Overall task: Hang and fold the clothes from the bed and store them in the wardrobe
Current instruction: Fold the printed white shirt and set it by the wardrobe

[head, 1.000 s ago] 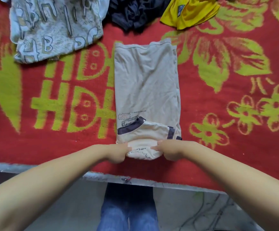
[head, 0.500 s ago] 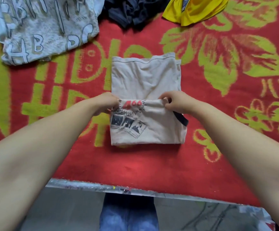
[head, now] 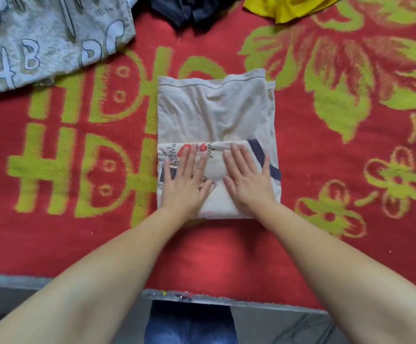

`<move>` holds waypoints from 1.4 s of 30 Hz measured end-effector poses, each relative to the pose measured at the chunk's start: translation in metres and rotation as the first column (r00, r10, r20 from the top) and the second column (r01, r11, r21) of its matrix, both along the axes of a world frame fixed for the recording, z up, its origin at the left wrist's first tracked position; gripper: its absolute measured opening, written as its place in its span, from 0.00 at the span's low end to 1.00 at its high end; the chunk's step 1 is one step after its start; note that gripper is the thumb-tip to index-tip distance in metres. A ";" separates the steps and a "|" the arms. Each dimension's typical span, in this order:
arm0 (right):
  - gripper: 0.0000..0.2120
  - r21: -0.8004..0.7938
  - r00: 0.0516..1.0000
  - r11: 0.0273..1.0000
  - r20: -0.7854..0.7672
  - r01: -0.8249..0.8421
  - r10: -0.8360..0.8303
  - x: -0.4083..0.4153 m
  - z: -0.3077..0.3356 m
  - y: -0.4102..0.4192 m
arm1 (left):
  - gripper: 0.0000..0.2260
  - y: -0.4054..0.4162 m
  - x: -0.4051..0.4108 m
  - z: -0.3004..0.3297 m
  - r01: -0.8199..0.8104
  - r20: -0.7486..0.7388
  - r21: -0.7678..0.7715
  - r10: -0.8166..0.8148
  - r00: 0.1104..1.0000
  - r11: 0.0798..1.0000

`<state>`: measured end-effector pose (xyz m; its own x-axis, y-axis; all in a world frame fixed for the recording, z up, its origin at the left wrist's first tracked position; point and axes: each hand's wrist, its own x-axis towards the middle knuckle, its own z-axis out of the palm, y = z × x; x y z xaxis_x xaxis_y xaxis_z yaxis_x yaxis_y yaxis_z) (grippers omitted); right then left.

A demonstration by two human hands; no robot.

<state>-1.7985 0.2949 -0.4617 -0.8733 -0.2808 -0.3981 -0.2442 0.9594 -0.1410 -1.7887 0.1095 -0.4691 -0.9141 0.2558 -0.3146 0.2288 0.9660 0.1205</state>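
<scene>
The near end of the beige T-shirt (head: 214,115) is now flipped up over its middle, where a second ago I was only pinching that hem at the bed's edge. Both pinches are gone: my left hand (head: 185,181) and right hand (head: 247,181) lie flat on the folded flap, fingers straight and spread, gripping nothing, pressing the printed panel down. So this fold is laid and I'm smoothing it; I reckon one more fold from here makes it shelf-sized.

The shirt sits mid-way across the red blanket (head: 226,256), square to me, its far half uncovered. Beyond it wait the grey lettered garment (head: 40,38) at far left, a dark garment (head: 189,8) and a yellow garment (head: 291,7) at the top edge, all well apart from my shirt. Nothing crowds the fold. The wardrobe isn't in view.
</scene>
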 end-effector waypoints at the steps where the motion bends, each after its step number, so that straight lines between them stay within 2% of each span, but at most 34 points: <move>1: 0.28 -0.005 1.000 1.000 -0.026 -0.004 0.004 -0.001 -0.005 0.009 | 0.30 -0.009 0.000 -0.006 0.011 -0.018 -0.001 -0.012 1.000 1.000; 4: 0.27 -0.055 0.996 0.998 -0.078 0.029 -0.033 0.001 -0.015 0.024 | 0.30 -0.029 0.004 -0.022 -0.028 -0.029 0.051 0.029 0.999 0.998; 7: 0.28 -0.039 0.995 0.999 -0.087 0.039 -0.042 0.002 -0.024 0.024 | 0.31 -0.030 0.002 -0.030 -0.049 -0.002 0.037 0.049 0.999 0.998; 10: 0.29 0.003 0.999 1.000 -0.031 0.029 -0.029 0.001 -0.017 0.024 | 0.31 -0.029 0.002 -0.021 -0.026 0.055 0.017 0.025 0.998 1.000; 12: 0.30 0.018 1.000 1.000 -0.028 -0.004 0.005 0.007 -0.004 0.025 | 0.33 -0.033 0.008 -0.007 0.095 0.031 0.037 -0.096 0.995 0.995; 14: 0.32 -0.006 0.987 0.989 -0.068 -0.147 0.146 0.021 0.011 0.025 | 0.34 -0.041 0.022 0.005 0.332 -0.030 0.031 -0.331 0.943 0.943; 16: 0.36 -0.002 0.941 0.942 -0.052 -0.335 0.334 0.044 0.017 0.029 | 0.35 -0.052 0.036 0.011 0.501 0.014 0.015 -0.501 0.866 0.866; 17: 0.39 0.005 0.927 0.927 0.008 -0.375 0.375 0.052 0.019 0.033 | 0.36 -0.055 0.041 0.014 0.519 0.071 0.024 -0.519 0.852 0.854; 19: 0.41 0.036 0.938 0.940 0.087 -0.340 0.336 0.058 0.022 0.040 | 0.30 -0.056 0.046 0.017 0.491 0.085 0.018 -0.491 0.867 0.871; 21: 0.34 0.085 0.955 0.952 0.069 -0.295 0.290 0.054 0.025 0.040 | 0.25 -0.053 0.042 0.017 0.448 0.076 0.021 -0.448 0.891 0.894; 23: 0.31 0.089 0.953 0.952 0.101 -0.294 0.285 0.048 0.027 0.037 | 0.28 -0.049 0.035 0.020 0.431 0.158 0.036 -0.431 0.888 0.901; 26: 0.32 0.113 0.909 0.928 0.276 -0.355 0.314 0.039 0.042 0.034 | 0.33 -0.047 0.029 0.031 0.441 0.376 0.036 -0.421 0.826 0.897; 27: 0.32 0.080 0.883 0.919 0.322 -0.385 0.342 0.035 0.051 0.033 | 0.36 -0.046 0.027 0.038 0.415 0.472 0.083 -0.403 0.785 0.906; 29: 0.29 -0.061 0.809 0.930 0.476 -0.362 0.346 0.025 0.079 0.028 | 0.33 -0.047 0.021 0.060 0.210 0.649 0.270 -0.338 0.681 0.940; 32: 0.24 -0.185 0.646 0.969 0.723 -0.162 0.246 -0.002 0.125 0.023 | 0.17 -0.061 0.000 0.091 -0.025 0.814 0.401 -0.344 0.469 0.916; 34: 0.18 -0.208 0.604 0.967 0.755 -0.148 0.255 -0.033 0.141 0.026 | 0.07 -0.073 -0.025 0.109 -0.198 0.863 0.412 -0.310 0.399 0.890; 36: 0.13 -0.234 0.694 0.969 0.686 -0.077 0.221 -0.069 0.146 0.032 | 0.07 -0.084 -0.058 0.115 -0.399 0.889 0.404 -0.250 0.385 0.823; 38: 0.16 -0.280 0.774 0.953 0.626 0.112 0.093 -0.105 0.141 0.040 | 0.12 -0.093 -0.095 0.108 -0.531 0.889 0.378 -0.138 0.436 0.758; 40: 0.18 -0.314 0.771 0.891 0.635 0.328 -0.060 -0.136 0.127 0.044 | 0.17 -0.096 -0.129 0.094 -0.629 0.856 0.378 0.003 0.518 0.680; 42: 0.15 -0.337 0.778 0.826 0.602 0.452 -0.180 -0.159 0.105 0.042 | 0.18 -0.092 -0.155 0.078 -0.712 0.812 0.368 0.166 0.559 0.598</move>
